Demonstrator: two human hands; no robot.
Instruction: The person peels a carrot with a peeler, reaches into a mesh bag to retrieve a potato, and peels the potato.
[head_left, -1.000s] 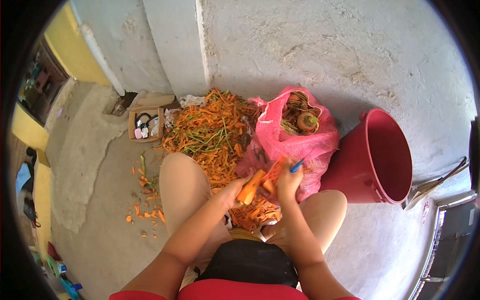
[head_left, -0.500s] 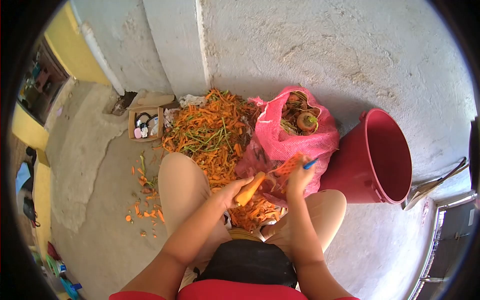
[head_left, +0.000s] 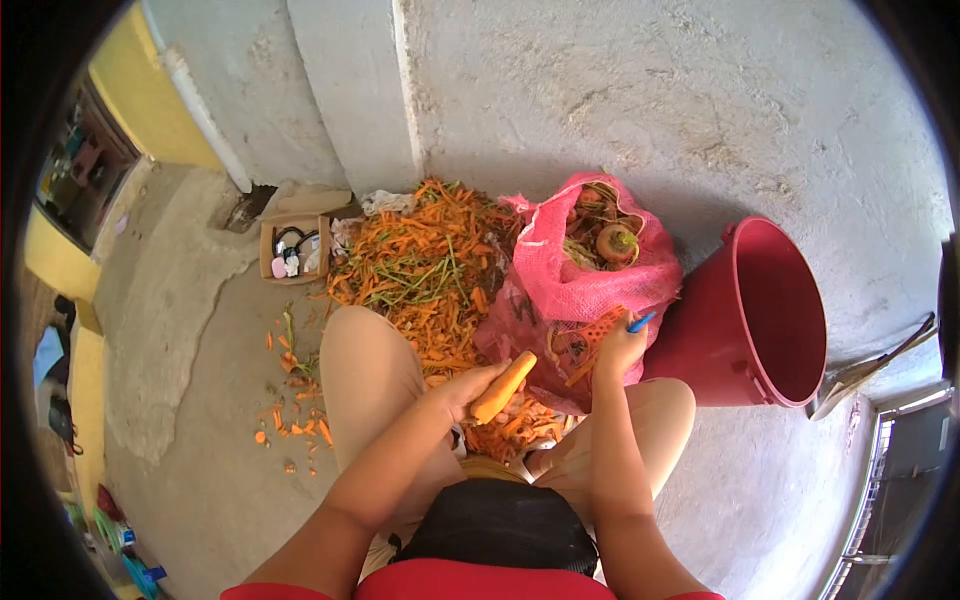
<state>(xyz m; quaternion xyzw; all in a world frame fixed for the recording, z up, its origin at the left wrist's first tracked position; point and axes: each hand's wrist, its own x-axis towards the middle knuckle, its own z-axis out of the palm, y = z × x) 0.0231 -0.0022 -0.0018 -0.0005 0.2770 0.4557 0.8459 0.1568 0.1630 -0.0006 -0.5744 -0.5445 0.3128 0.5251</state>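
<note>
A carrot (head_left: 503, 388) lies in my left hand (head_left: 466, 388), its peeled orange side facing up and its tip pointing away to the right. My right hand (head_left: 621, 350) is closed around the blue handle of a knife (head_left: 642, 322). An orange, spotted blade appears to extend left from that fist, in front of the pink sack, though its outline is hard to make out. Between my legs, below the carrot, is a heap of orange peelings (head_left: 510, 428). The pink woven sack (head_left: 590, 290) stands open just beyond my right hand, with a large carrot (head_left: 616, 243) showing inside.
A bigger pile of peelings and green stems (head_left: 420, 265) rests against the wall. To the right, a red plastic bin (head_left: 700, 320) leans with its mouth toward the right. A small cardboard box (head_left: 293, 250) with odds and ends sits left. Scraps (head_left: 295, 425) dot the floor.
My right hand has moved slightly right and down, drawing the knife away from the carrot. The carrot has tilted a little more upright in my left hand.
</note>
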